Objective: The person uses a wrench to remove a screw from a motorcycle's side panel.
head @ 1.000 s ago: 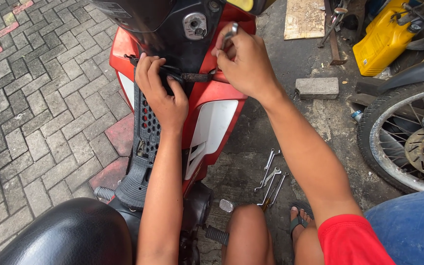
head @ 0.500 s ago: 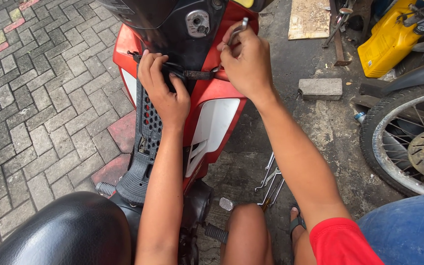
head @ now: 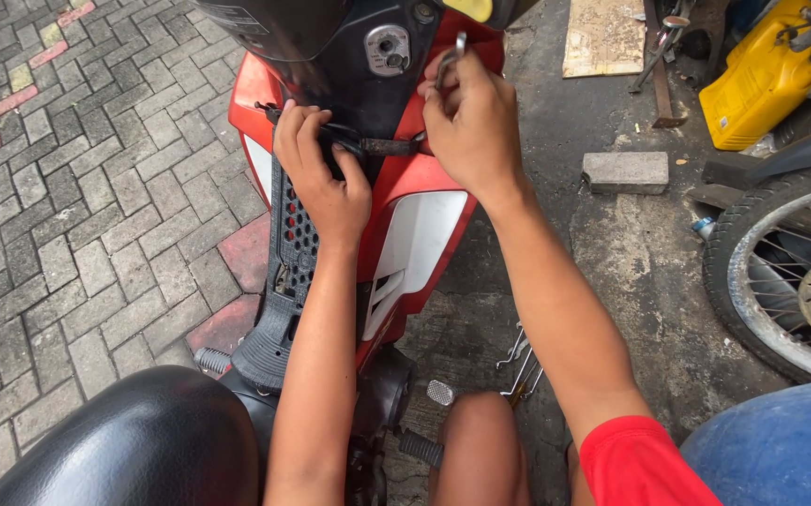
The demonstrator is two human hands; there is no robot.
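A red and white scooter [head: 420, 230] with a black inner panel stands in front of me, seen from the seat side. My left hand [head: 321, 173] grips a dark rusty bar [head: 382, 146] that runs across the black panel below the ignition lock [head: 388, 49]. My right hand [head: 471, 126] is closed around a small metal tool [head: 452, 54] whose shiny end sticks up above my fingers, right at the bar's right end.
The black seat [head: 115, 445] fills the lower left. Several wrenches [head: 521, 361] lie on the concrete by my knee. A grey brick [head: 625, 171], a yellow part [head: 764, 80] and a spoked wheel [head: 795, 281] sit to the right. Paving stones lie to the left.
My right hand has shifted slightly with the tool, still at the bar's right end. My left hand keeps its grip on the bar. The view has drifted a little.
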